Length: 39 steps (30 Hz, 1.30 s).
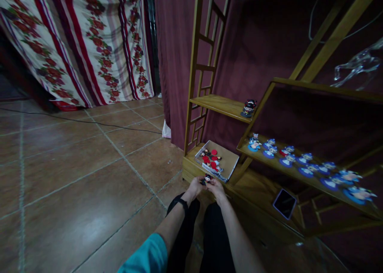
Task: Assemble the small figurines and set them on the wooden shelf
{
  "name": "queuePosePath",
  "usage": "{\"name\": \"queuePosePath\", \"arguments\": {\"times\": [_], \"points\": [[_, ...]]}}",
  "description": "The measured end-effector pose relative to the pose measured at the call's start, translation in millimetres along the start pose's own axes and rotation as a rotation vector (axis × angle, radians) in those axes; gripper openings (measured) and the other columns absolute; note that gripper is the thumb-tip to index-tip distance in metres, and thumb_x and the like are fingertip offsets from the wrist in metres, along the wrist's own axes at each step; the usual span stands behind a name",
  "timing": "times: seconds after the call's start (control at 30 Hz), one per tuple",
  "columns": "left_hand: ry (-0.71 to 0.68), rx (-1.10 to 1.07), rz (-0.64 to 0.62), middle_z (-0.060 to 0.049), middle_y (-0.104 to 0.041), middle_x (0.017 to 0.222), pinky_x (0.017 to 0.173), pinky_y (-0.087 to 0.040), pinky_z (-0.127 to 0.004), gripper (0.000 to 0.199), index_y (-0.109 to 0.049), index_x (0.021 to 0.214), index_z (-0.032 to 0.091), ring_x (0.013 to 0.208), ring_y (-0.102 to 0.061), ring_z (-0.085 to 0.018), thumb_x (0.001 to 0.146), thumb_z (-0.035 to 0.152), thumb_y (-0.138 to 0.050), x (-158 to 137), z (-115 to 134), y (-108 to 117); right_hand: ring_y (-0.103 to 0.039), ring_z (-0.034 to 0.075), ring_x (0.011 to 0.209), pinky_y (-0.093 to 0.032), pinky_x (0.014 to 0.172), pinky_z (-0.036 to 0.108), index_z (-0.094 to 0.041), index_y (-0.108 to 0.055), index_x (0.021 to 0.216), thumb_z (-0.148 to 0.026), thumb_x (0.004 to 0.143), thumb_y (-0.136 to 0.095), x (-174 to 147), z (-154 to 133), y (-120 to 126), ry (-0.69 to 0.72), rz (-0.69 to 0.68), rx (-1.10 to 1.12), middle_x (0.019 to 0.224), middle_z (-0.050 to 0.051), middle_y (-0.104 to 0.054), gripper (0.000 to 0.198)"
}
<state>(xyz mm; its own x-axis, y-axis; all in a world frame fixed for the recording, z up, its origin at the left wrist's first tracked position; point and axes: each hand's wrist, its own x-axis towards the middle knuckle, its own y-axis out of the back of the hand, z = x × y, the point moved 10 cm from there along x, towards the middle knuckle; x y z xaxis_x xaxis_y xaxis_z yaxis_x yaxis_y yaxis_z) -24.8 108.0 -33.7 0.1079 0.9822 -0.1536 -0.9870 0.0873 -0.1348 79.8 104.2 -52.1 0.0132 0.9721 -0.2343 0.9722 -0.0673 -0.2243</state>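
Note:
A small black-haired figurine (207,179) is held between both hands, just in front of the low wooden shelf. My left hand (196,186) grips it from the left, and my right hand (216,187) closes on its other side. Right beyond my fingers, a shallow cardboard box (229,159) holds several loose figurines and red round pieces. Another dark-haired figurine (248,107) stands on a dark base on the shelf board above. How my fingertips meet the held figurine's underside is hidden.
A wooden display rack (221,103) rises ahead. Several blue-and-white figurines (288,160) line its right shelf. Below them lies a dark-screened tablet or phone (285,203). A clear horse-like ornament (359,63) is at upper right. A black cable (113,126) crosses the tiled floor.

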Motion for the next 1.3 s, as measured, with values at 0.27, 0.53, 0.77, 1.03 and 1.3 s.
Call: {"name": "queuePosePath", "arguments": {"times": [0.27, 0.53, 0.77, 1.03, 1.3], "points": [[0.018, 0.014, 0.017, -0.002, -0.062, 0.062, 0.059, -0.042, -0.027, 0.034, -0.065, 0.076, 0.009, 0.056, -0.053, -0.014, 0.043, 0.0, -0.063, 2.5, -7.8, 4.3, -0.063, 0.019, 0.07, -0.049, 0.061, 0.03, -0.019, -0.061, 0.079, -0.032, 0.05, -0.071, -6.1, -9.5, -1.9, -0.003, -0.02, 0.012, 0.075, 0.002, -0.067, 0.033], [-0.015, -0.044, -0.032, 0.001, -0.062, 0.064, 0.063, -0.042, -0.023, 0.033, -0.063, 0.069, 0.011, 0.062, -0.054, -0.013, 0.04, -0.005, -0.061, 6.3, -3.9, -2.1, -0.061, 0.019, 0.069, -0.048, 0.059, 0.029, -0.018, -0.062, 0.076, -0.037, 0.048, -0.072, -8.2, -13.3, -4.5, -0.005, -0.035, 0.011, 0.075, 0.003, -0.066, 0.035], [-0.001, -0.062, -0.03, 0.0, -0.063, 0.066, 0.064, -0.043, -0.025, 0.035, -0.061, 0.07, 0.01, 0.064, -0.055, -0.014, 0.04, -0.006, -0.062, 7.2, -8.5, -2.2, -0.06, 0.018, 0.067, -0.048, 0.06, 0.03, -0.018, -0.061, 0.071, -0.035, 0.046, -0.074, -8.4, -15.2, -3.7, -0.003, -0.037, -0.003, 0.071, 0.002, -0.065, 0.034], [-0.012, -0.103, -0.06, -0.001, -0.064, 0.067, 0.06, -0.043, -0.023, 0.035, -0.062, 0.072, 0.01, 0.061, -0.055, -0.014, 0.04, -0.004, -0.061, 5.9, -4.6, -4.4, -0.062, 0.02, 0.07, -0.049, 0.059, 0.03, -0.019, -0.062, 0.08, -0.037, 0.048, -0.072, -6.1, -11.3, -0.8, -0.026, -0.022, 0.0, 0.077, 0.004, -0.067, 0.038], [-0.005, -0.089, -0.028, 0.0, -0.064, 0.064, 0.061, -0.042, -0.023, 0.035, -0.062, 0.072, 0.01, 0.061, -0.055, -0.013, 0.039, -0.002, -0.066, 3.7, -4.4, 0.1, -0.063, 0.023, 0.085, -0.049, 0.062, 0.03, -0.023, -0.058, 0.099, -0.041, 0.059, -0.066, -15.0, -17.9, -0.1, -0.047, -0.011, 0.072, 0.09, 0.005, -0.068, 0.045]]}}
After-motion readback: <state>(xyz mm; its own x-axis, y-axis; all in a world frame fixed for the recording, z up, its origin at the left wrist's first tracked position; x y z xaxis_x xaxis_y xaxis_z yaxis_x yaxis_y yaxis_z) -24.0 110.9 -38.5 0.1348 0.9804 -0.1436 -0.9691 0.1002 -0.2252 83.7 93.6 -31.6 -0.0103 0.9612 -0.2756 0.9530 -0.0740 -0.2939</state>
